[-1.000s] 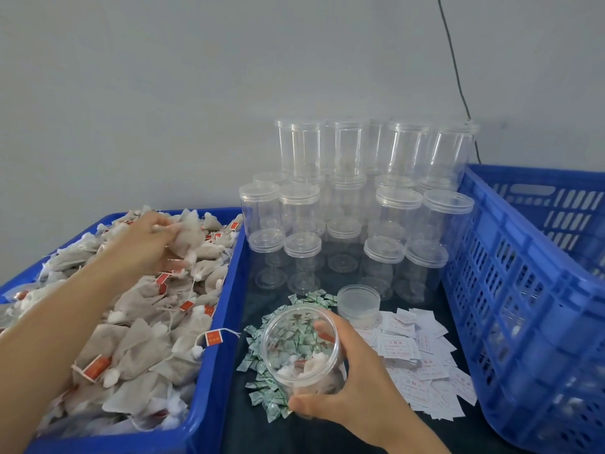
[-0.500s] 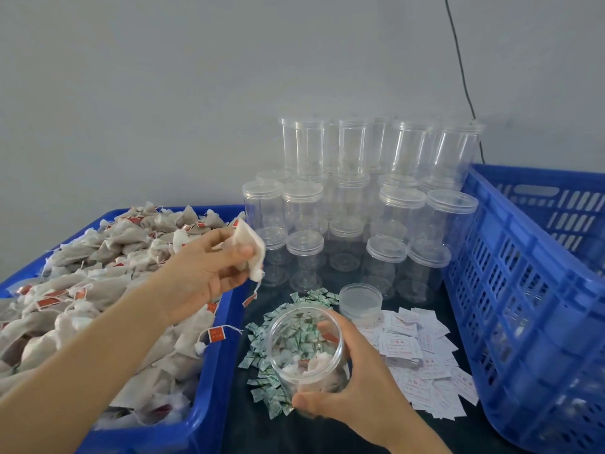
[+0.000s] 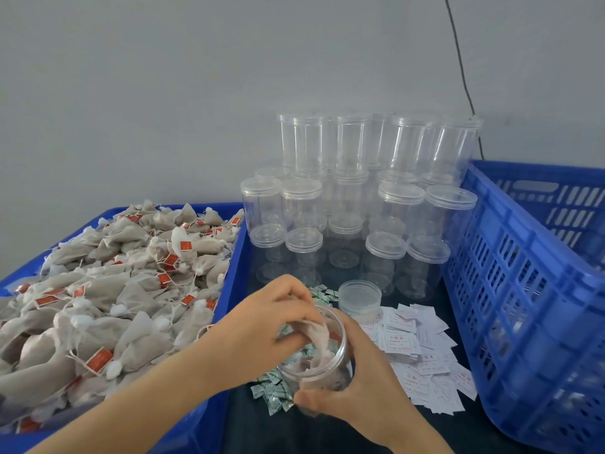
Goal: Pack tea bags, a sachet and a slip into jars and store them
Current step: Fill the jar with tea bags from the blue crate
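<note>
My right hand grips an open clear jar, tilted toward me above the dark table. My left hand pinches a beige tea bag and has it in the jar's mouth. A blue crate at the left is heaped with tea bags that carry red tags. Small green sachets lie scattered under the jar. White paper slips are spread to its right. The jar's loose lid stands just behind it.
Stacked empty clear jars with lids fill the back of the table against the grey wall. A tall blue slatted basket stands at the right. A black cable runs down the wall.
My left hand carried a tea bag from the crate across to the jar and now has it in the jar's mouth. The right hand kept its hold on the jar.
</note>
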The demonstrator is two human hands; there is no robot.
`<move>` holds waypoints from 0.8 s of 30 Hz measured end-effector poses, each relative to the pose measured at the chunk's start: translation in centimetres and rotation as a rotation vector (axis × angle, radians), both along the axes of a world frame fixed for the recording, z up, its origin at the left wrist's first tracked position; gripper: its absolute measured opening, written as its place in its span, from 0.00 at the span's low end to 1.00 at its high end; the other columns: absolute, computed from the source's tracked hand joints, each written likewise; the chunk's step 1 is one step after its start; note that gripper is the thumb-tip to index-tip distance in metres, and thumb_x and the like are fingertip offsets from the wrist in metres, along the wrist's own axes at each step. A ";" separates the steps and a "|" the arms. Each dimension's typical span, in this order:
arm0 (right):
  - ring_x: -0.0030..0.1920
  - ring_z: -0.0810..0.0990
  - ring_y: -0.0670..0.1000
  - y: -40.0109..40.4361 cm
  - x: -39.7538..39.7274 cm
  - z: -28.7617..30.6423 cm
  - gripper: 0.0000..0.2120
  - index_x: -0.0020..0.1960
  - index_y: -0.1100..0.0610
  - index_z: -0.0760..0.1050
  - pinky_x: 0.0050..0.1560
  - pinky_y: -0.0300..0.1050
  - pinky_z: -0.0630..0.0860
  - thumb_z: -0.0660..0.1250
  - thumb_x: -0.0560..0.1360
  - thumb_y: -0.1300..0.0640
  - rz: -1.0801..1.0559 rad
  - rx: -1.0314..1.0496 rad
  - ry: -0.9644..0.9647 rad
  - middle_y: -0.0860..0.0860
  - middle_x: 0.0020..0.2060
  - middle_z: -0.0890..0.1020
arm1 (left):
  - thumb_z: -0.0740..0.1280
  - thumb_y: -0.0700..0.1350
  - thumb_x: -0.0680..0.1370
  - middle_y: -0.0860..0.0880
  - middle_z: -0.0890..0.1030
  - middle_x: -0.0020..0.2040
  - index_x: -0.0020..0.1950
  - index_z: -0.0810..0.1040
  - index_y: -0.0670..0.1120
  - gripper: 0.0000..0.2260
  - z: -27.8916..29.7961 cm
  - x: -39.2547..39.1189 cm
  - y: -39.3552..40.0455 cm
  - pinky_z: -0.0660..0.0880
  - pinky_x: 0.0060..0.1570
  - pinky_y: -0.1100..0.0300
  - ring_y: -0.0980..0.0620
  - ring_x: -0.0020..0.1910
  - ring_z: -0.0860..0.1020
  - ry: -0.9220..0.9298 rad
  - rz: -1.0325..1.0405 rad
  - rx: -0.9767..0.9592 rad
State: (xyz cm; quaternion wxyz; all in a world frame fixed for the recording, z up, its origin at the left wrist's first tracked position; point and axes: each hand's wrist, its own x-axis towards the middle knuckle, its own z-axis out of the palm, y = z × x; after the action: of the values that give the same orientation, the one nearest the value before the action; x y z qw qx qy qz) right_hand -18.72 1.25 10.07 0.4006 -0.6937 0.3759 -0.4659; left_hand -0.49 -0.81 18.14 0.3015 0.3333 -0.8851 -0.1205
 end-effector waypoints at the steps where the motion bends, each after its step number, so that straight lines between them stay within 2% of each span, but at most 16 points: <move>1: 0.59 0.80 0.42 0.0 -0.1 0.1 0.41 0.65 0.33 0.70 0.51 0.31 0.77 0.84 0.61 0.57 0.007 0.001 -0.008 0.41 0.59 0.81 | 0.70 0.41 0.76 0.58 0.72 0.53 0.53 0.83 0.50 0.08 0.0 -0.1 0.1 0.71 0.54 0.66 0.60 0.54 0.75 -0.054 -0.021 -0.034; 4: 0.59 0.80 0.41 0.1 -0.2 -0.1 0.42 0.67 0.36 0.69 0.51 0.30 0.77 0.84 0.62 0.58 0.016 0.019 -0.021 0.41 0.59 0.81 | 0.68 0.42 0.77 0.54 0.75 0.53 0.55 0.82 0.49 0.09 0.4 -0.4 0.3 0.70 0.56 0.61 0.55 0.58 0.76 -0.181 -0.040 -0.064; 6: 0.61 0.79 0.40 0.1 -0.3 -0.4 0.45 0.71 0.41 0.67 0.52 0.30 0.77 0.85 0.61 0.56 -0.002 0.038 -0.020 0.42 0.61 0.79 | 0.70 0.43 0.74 0.53 0.80 0.49 0.53 0.83 0.49 0.08 0.6 -0.6 0.1 0.69 0.54 0.62 0.51 0.54 0.76 -0.289 -0.041 -0.164; 7: 0.61 0.79 0.40 0.1 -0.3 -0.5 0.47 0.73 0.44 0.65 0.52 0.30 0.76 0.85 0.60 0.55 -0.009 0.050 -0.022 0.42 0.62 0.79 | 0.71 0.44 0.73 0.54 0.81 0.46 0.51 0.83 0.49 0.08 0.8 -0.8 0.1 0.68 0.52 0.62 0.50 0.52 0.76 -0.327 -0.035 -0.204; 9: 0.60 0.80 0.40 0.0 -0.4 -0.5 0.47 0.72 0.45 0.66 0.51 0.30 0.77 0.85 0.60 0.56 0.004 0.058 -0.036 0.42 0.61 0.79 | 0.70 0.47 0.75 0.56 0.80 0.46 0.53 0.82 0.51 0.08 1.1 -1.1 0.2 0.67 0.51 0.63 0.54 0.52 0.72 -0.362 0.002 -0.154; 11: 0.59 0.80 0.40 0.0 -0.5 -0.3 0.42 0.69 0.40 0.68 0.51 0.30 0.77 0.84 0.62 0.58 0.022 0.026 -0.028 0.41 0.59 0.81 | 0.67 0.50 0.77 0.57 0.78 0.49 0.57 0.79 0.53 0.09 1.0 -1.2 0.1 0.66 0.52 0.66 0.59 0.52 0.70 -0.368 0.025 -0.045; 14: 0.58 0.80 0.39 0.2 -0.4 -0.1 0.40 0.63 0.30 0.70 0.50 0.28 0.77 0.84 0.62 0.58 0.016 -0.007 -0.014 0.37 0.58 0.81 | 0.65 0.54 0.78 0.56 0.77 0.48 0.56 0.77 0.55 0.09 1.0 -1.4 0.0 0.67 0.52 0.66 0.61 0.48 0.71 -0.399 0.036 0.035; 16: 0.57 0.80 0.38 0.2 -0.5 -0.2 0.40 0.61 0.28 0.70 0.49 0.28 0.76 0.84 0.61 0.57 0.001 0.003 -0.018 0.35 0.57 0.80 | 0.63 0.55 0.79 0.56 0.78 0.48 0.55 0.78 0.54 0.09 1.1 -1.3 0.1 0.69 0.52 0.64 0.61 0.47 0.73 -0.435 0.029 0.069; 18: 0.56 0.80 0.37 0.2 -0.7 -0.4 0.40 0.63 0.33 0.70 0.46 0.28 0.77 0.85 0.60 0.58 -0.017 0.036 -0.026 0.33 0.55 0.79 | 0.58 0.56 0.81 0.54 0.80 0.47 0.53 0.79 0.52 0.13 1.1 -1.2 0.1 0.70 0.53 0.60 0.58 0.47 0.75 -0.475 0.022 0.081; 21: 0.53 0.80 0.32 0.1 -1.0 -0.7 0.38 0.64 0.47 0.68 0.42 0.26 0.76 0.83 0.62 0.65 -0.020 0.082 -0.039 0.29 0.51 0.79 | 0.45 0.61 0.81 0.53 0.79 0.44 0.51 0.78 0.50 0.25 1.1 -1.1 0.3 0.67 0.56 0.58 0.56 0.44 0.74 -0.543 -0.015 -0.006; 22: 0.52 0.79 0.32 0.1 -1.1 -0.8 0.37 0.63 0.48 0.68 0.42 0.26 0.76 0.83 0.62 0.65 -0.028 0.083 -0.038 0.29 0.51 0.79 | 0.40 0.63 0.79 0.54 0.80 0.45 0.52 0.77 0.52 0.28 1.1 -1.1 0.4 0.63 0.59 0.60 0.57 0.44 0.73 -0.559 -0.032 -0.049; 24: 0.55 0.78 0.32 0.1 -1.1 -0.8 0.38 0.65 0.44 0.68 0.46 0.25 0.75 0.84 0.62 0.58 -0.065 0.080 -0.051 0.29 0.54 0.78 | 0.38 0.66 0.76 0.57 0.81 0.52 0.57 0.77 0.54 0.32 1.0 -1.0 0.9 0.54 0.65 0.62 0.60 0.49 0.74 -0.590 -0.040 -0.085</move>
State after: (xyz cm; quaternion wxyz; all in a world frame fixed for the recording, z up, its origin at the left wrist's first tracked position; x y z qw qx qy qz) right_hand -19.80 1.38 9.29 0.4220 -0.6524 0.4065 -0.4807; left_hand -1.45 0.09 19.10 0.0425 0.3237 -0.9451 0.0130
